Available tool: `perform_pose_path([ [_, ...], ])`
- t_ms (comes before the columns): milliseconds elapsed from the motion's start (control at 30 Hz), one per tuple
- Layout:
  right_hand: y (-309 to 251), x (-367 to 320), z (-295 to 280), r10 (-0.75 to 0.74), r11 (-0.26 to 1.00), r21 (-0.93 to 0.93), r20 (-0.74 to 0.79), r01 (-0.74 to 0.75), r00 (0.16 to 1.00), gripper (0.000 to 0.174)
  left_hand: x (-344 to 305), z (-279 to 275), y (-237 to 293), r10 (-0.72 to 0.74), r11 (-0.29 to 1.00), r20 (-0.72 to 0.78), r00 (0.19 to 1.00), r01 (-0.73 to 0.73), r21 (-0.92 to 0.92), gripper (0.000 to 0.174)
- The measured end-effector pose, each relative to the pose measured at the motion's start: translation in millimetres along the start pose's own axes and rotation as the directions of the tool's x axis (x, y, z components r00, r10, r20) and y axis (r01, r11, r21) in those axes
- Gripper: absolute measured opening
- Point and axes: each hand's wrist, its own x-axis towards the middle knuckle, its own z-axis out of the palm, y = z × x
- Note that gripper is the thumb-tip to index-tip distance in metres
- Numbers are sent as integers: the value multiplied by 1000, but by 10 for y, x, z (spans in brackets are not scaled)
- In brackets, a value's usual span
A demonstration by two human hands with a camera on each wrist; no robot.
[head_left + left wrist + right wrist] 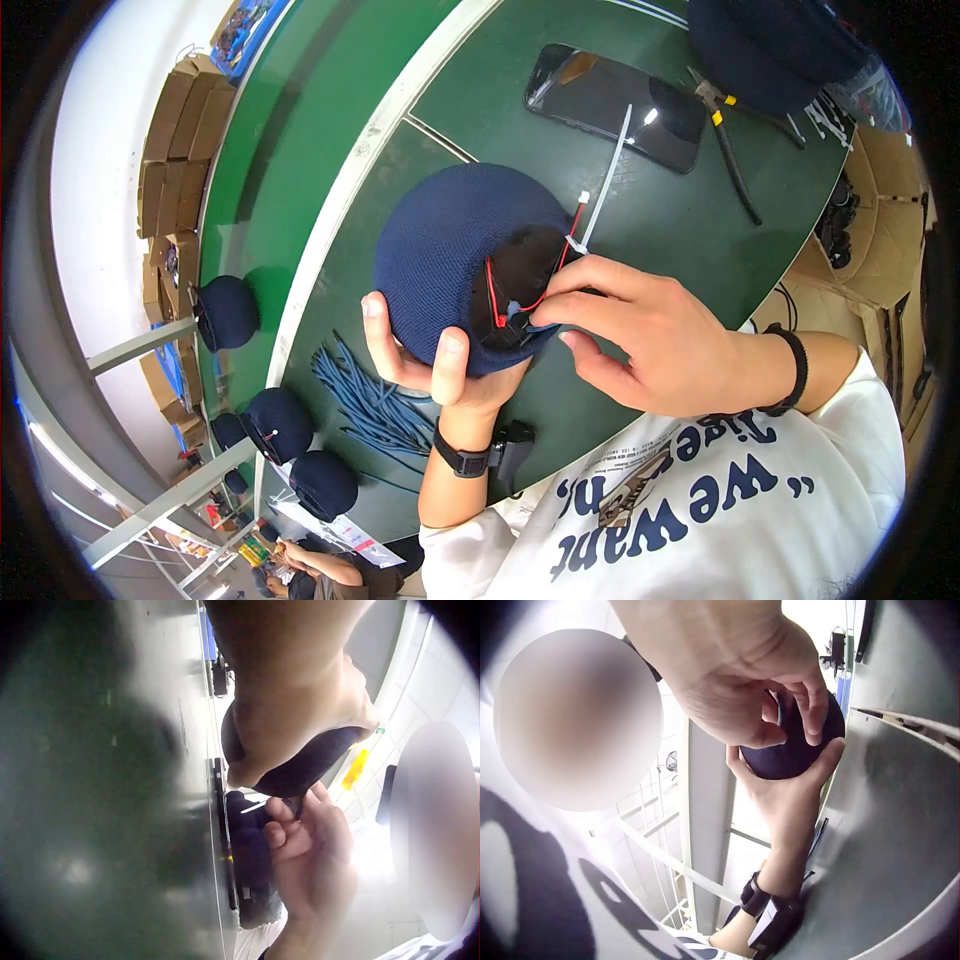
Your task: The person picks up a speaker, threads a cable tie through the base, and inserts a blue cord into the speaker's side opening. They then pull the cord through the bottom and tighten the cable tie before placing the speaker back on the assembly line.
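Observation:
My left hand point(440, 372) grips a round navy knit-covered ball point(450, 230) from below, fingers and thumb spread round its side. A dark opening point(525, 260) in the ball faces up and right. Red wires point(491, 290) show inside it, one reaching out to a white connector point(584, 198). A white zip tie point(608, 180) sticks up from the opening's edge. My right hand point(660, 335) is at the opening's lower rim, its curled fingers pinching a short blue cord point(541, 326), partly hidden by the fingertips. In the right wrist view the same fingers cover the ball point(780, 761).
A black phone point(615, 105) and yellow-marked cutters point(725, 130) lie on the green table point(465, 90). A bundle of blue cords point(375, 405) lies beside the left arm. Another navy item point(770, 50) sits at the far right, near loose zip ties point(828, 118). Several navy balls point(280, 425) stand further left.

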Motion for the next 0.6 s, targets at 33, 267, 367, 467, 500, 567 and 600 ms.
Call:
perform_pose_path([
  [33, 6, -8, 19, -17, 1000, -22, -9, 16, 1000, 27, -8, -9, -1, 1, 1000, 10, 1000, -1, 8, 94],
  [267, -32, -17, 28, 113, 979, 165, 45, -119, 993, 33, -29, -5, -36, 36, 999, -1, 999, -36, 5, 91],
  [367, 15, 27, 10, 120, 963, 234, 80, -135, 990, 38, -44, -10, -68, 35, 999, 0, 999, -35, 29, 96],
  [467, 4, 91, -87, 102, 967, 229, 68, -115, 992, 36, 4, -3, -54, -6, 1000, 9, 1000, 6, -7, 106],
  [500, -51, 116, -132, 99, 971, 216, 11, -99, 995, 35, 40, -3, -42, -24, 999, 9, 1000, 25, -28, 110],
  [567, -102, 155, -220, 58, 986, 160, -112, -39, 992, 30, 107, -44, -91, -123, 992, 28, 992, 124, -26, 128],
  [600, -42, 125, -233, 11, 994, 107, -180, 9, 984, 27, 111, -88, -157, -209, 977, 34, 977, 210, -35, 132],
])
